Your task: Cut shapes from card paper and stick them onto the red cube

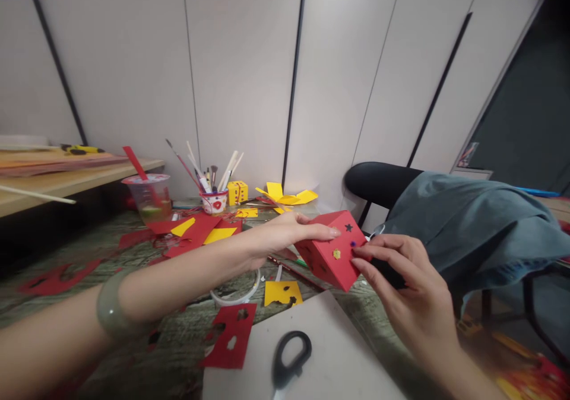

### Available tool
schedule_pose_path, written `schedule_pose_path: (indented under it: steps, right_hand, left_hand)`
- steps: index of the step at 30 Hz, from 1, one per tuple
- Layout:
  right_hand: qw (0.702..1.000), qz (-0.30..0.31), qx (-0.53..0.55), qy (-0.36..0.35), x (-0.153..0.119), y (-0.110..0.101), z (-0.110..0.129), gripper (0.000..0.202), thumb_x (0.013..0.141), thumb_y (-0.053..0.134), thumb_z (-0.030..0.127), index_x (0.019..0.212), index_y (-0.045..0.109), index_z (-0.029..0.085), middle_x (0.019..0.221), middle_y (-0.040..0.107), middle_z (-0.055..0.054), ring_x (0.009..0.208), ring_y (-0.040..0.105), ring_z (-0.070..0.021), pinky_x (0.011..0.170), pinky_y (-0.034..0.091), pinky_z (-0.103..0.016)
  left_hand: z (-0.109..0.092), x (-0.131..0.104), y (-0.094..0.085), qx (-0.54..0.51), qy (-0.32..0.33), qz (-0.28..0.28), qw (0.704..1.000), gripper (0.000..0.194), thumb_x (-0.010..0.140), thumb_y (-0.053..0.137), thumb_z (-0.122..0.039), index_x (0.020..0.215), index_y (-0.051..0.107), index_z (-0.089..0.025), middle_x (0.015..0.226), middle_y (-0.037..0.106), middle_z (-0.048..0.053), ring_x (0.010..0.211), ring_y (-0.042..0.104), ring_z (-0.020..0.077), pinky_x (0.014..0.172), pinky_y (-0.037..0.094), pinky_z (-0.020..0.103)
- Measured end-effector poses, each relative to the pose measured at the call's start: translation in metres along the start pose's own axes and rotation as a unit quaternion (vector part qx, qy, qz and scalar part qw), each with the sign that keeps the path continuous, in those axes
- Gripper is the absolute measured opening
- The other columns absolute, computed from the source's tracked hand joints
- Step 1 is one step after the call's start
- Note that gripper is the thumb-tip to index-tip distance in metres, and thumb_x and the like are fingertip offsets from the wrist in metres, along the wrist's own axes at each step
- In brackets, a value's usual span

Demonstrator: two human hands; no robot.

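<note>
A red paper box is held up over the table, tilted, one corner pointing down. My left hand grips it from the left, the thumb lying on the front face. That face carries a yellow flower, a dark star and a small blue-purple dot. At the box's right edge, my right hand has its thumb and fingertips pinched together by the dot. Whatever lies between those fingertips is too small to make out. Below are black-handled scissors on a pale board.
Red paper with cut-outs and a yellow piece lie by a white ring. Behind stand a plastic cup with a red straw, a pot of brushes and a yellow box. A cloth-draped chair is at right.
</note>
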State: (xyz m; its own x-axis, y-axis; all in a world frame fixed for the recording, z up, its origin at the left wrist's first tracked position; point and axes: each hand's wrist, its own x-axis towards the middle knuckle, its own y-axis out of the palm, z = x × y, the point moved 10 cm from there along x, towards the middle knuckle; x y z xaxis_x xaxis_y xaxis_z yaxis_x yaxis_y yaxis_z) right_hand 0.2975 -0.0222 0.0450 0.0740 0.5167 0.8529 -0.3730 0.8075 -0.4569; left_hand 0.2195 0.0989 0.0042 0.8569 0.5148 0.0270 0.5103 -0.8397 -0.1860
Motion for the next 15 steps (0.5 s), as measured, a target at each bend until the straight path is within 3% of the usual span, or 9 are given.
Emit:
schedule_pose_path:
  steps: [4, 8, 15]
  right_hand:
    - [0.996, 0.026, 0.052, 0.071, 0.001, 0.006, -0.024, 0.008, 0.074, 0.059, 0.023, 0.081, 0.060, 0.024, 0.089, 0.052, -0.003, 0.085, 0.049, -0.0211, 0.076, 0.038, -0.038]
    - [0.978, 0.082, 0.119, 0.151, -0.001, 0.018, -0.053, 0.008, 0.074, 0.056, 0.031, 0.077, 0.058, 0.024, 0.089, 0.053, -0.003, 0.088, 0.050, -0.0227, 0.080, 0.037, -0.039]
    - [0.937, 0.149, 0.186, 0.256, -0.011, 0.044, -0.097, 0.017, 0.070, 0.057, 0.039, 0.075, 0.058, 0.022, 0.093, 0.057, -0.005, 0.103, 0.046, -0.0268, 0.089, 0.033, -0.042]
  left_hand:
    - [0.000, 0.008, 0.000, 0.034, -0.008, -0.007, 0.999, 0.046, 0.060, 0.059, -0.055, 0.091, 0.058, -0.021, 0.091, 0.062, 0.006, 0.085, 0.056, 0.0253, 0.063, 0.044, 0.031]
    - [0.002, 0.022, 0.011, 0.079, -0.040, 0.028, 0.996, 0.043, 0.064, 0.048, -0.061, 0.080, 0.060, -0.023, 0.091, 0.063, 0.006, 0.085, 0.055, 0.0268, 0.069, 0.041, 0.037]
    - [0.006, 0.046, 0.017, 0.135, -0.123, 0.043, 0.982, 0.030, 0.062, 0.053, -0.050, 0.064, 0.057, -0.020, 0.077, 0.061, 0.009, 0.080, 0.053, 0.0319, 0.068, 0.039, 0.048]
